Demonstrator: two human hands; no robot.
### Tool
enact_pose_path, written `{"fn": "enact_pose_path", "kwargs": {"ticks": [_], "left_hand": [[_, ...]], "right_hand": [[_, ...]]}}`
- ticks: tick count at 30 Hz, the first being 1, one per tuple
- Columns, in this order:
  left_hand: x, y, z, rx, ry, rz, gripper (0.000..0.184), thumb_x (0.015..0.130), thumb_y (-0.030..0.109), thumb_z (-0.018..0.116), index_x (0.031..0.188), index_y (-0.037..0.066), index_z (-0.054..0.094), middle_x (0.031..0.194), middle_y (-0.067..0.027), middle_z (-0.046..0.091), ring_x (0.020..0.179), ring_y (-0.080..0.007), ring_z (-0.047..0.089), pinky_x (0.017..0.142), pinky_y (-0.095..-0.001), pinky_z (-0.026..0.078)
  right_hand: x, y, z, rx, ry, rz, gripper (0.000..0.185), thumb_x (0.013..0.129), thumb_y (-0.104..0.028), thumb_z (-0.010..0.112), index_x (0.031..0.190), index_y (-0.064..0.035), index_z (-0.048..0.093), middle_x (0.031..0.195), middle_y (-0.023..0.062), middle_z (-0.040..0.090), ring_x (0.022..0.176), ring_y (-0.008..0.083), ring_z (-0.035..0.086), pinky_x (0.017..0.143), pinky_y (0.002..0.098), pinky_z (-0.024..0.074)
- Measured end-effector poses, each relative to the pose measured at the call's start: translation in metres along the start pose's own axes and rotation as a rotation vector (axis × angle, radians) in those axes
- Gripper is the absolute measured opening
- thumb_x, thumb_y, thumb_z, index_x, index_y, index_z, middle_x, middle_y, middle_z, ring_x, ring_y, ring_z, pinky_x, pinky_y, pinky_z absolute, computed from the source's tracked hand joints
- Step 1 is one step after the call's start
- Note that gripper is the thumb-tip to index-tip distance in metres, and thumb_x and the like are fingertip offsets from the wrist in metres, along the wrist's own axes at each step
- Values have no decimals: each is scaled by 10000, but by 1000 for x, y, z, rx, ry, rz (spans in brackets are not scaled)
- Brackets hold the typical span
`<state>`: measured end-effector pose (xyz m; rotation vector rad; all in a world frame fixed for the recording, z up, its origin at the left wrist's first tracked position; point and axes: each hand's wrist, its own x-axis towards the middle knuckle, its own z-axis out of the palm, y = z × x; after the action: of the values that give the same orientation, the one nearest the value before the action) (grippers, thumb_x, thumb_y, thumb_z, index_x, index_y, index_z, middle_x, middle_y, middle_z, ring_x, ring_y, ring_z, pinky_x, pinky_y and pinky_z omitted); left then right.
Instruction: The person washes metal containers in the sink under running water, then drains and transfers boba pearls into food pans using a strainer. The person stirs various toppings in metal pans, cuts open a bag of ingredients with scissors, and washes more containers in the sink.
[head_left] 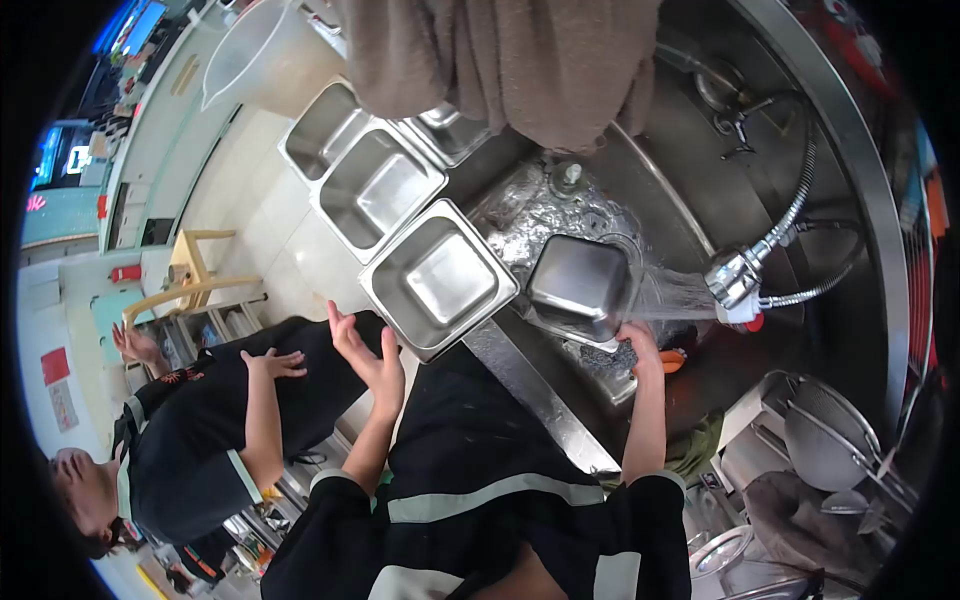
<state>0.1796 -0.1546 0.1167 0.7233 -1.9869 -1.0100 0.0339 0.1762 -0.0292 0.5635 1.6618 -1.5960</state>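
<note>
In the head view, my right hand (640,343) grips the lower right corner of a metal pan (580,285), its fingers closed at the rim. The pan is tilted over the sink with its outer bottom showing, and a spray of water strikes its right side. The water comes from a chrome spray tap (736,280). My left hand (368,360) is raised with its fingers apart and holds nothing. Just beside it stands a square steel pan (438,280) on the sink's edge; I cannot tell whether the fingertips touch it. Close to my right hand lies an orange object (672,361).
More steel pans (380,187) stand beyond the nearest one. A brown towel (500,60) hangs over the sink (700,400). A green-tinted bottle (567,180) stands in the wet basin. Strainers (825,440) sit at the lower right. Another person (200,440) is at the left, hands raised.
</note>
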Motion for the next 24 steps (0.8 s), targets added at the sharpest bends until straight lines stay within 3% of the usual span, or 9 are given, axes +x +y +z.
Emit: {"fn": "enact_pose_path", "kwargs": {"ticks": [3, 5, 8, 11, 13, 15, 17, 18, 24], "left_hand": [[7, 42, 17, -148, -346, 57, 187, 696, -9, 515, 877, -1, 466, 1123, -192, 439, 1039, -268, 445, 879, -339, 323], [9, 69, 63, -481, -647, -244, 160, 776, 73, 493, 912, -7, 520, 1001, -172, 526, 919, -244, 524, 777, -315, 409], [19, 71, 148, -66, -1231, -524, 421, 766, 344, 522, 1003, -3, 493, 980, -160, 528, 921, -238, 515, 769, -322, 403], [-13, 46, 227, 135, -1460, -882, 604, 670, 501, 557, 1019, 13, 484, 765, -97, 544, 737, -200, 515, 642, -310, 407], [-23, 50, 238, -24, -1489, -1008, 329, 647, 209, 590, 912, 33, 504, 672, -39, 471, 547, -137, 426, 488, -260, 353], [-41, 28, 247, -251, -1411, -907, 136, 580, 67, 539, 672, 14, 453, 659, -32, 431, 572, -165, 422, 549, -322, 384], [-43, 30, 242, -454, -1352, -819, 84, 535, -21, 501, 580, 15, 440, 823, -51, 498, 664, -152, 468, 589, -257, 381], [-44, 36, 241, -574, -1239, -663, 101, 517, -63, 493, 585, 11, 482, 1071, -56, 472, 862, -158, 485, 666, -254, 388], [-24, 52, 242, -349, -1232, -143, 151, 529, -35, 534, 669, 4, 577, 1188, -92, 399, 1049, -171, 420, 774, -275, 369]], "right_hand": [[-35, -26, 11, -543, 28, -405, 89, 603, -74, 511, 650, -2, 487, 592, 43, 521, 523, 179, 499, 490, 297, 379], [-74, -55, 35, -1162, 224, -561, 152, 626, -121, 541, 740, -26, 508, 676, 117, 577, 660, 287, 570, 548, 363, 431], [-95, -56, 39, -1521, 367, -713, 133, 623, -115, 545, 747, -88, 505, 640, 57, 560, 614, 227, 571, 571, 340, 432], [-110, -54, 29, -1599, 481, -792, 123, 623, -115, 545, 736, -118, 497, 607, 30, 533, 588, 196, 561, 564, 327, 427], [-117, -53, 21, -1549, 493, -865, 107, 628, -117, 541, 721, -123, 487, 582, 21, 512, 571, 182, 552, 547, 315, 423], [-127, -55, 12, -1280, 273, -847, 155, 632, -114, 573, 781, -93, 535, 632, 38, 545, 603, 192, 563, 544, 294, 426], [-124, -55, -7, -846, 50, -839, 198, 635, -108, 600, 827, -76, 561, 654, 49, 557, 616, 189, 565, 544, 284, 426], [-117, -57, -21, -680, 24, -718, 273, 629, -102, 645, 890, -67, 574, 671, 52, 563, 625, 181, 563, 553, 282, 430], [-61, -90, -5, -550, 538, -1125, 251, 621, -122, 685, 847, -60, 595, 611, 66, 566, 542, 173, 540, 519, 282, 420]]}}
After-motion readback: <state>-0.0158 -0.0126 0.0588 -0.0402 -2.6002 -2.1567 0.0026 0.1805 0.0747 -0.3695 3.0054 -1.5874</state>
